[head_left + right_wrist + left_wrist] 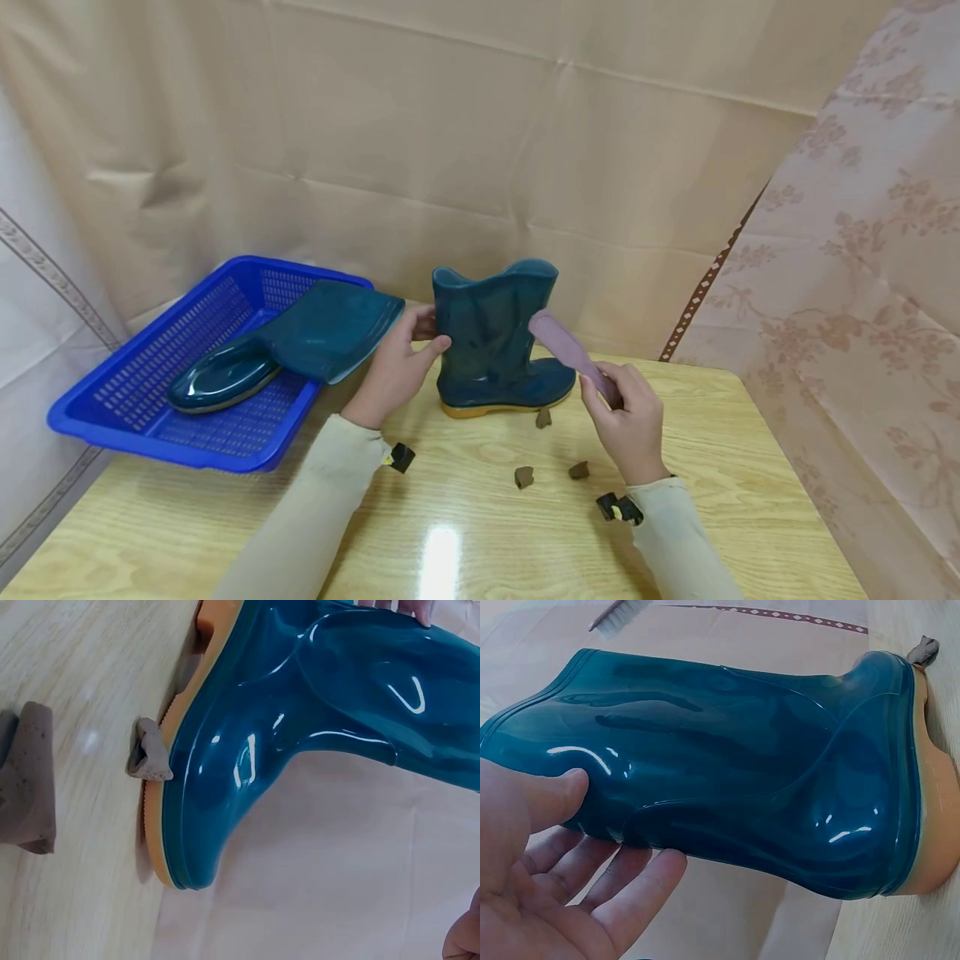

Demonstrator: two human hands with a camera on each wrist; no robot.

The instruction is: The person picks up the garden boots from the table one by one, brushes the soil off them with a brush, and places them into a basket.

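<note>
A teal rain boot [491,342] with an orange sole stands upright on the table, its toe toward the right. My left hand [401,362] holds the back of its shaft; in the left wrist view the thumb [570,796] lies on one side and the fingers reach behind. My right hand [628,417] grips a purple brush [562,343] by its handle, in front of the boot's toe. Pale bristles [622,616] show at the top of the left wrist view. Only part of the right hand [463,934] enters the right wrist view, and the brush is out of it.
Brown clay-like lumps lie near the boot: one lump [543,417] by the sole, another lump [524,477] and a third lump [579,470] closer to me. At left, a blue plastic basket [161,454] carries a second teal boot [322,325] lying on its side. A beige curtain [420,150] hangs behind.
</note>
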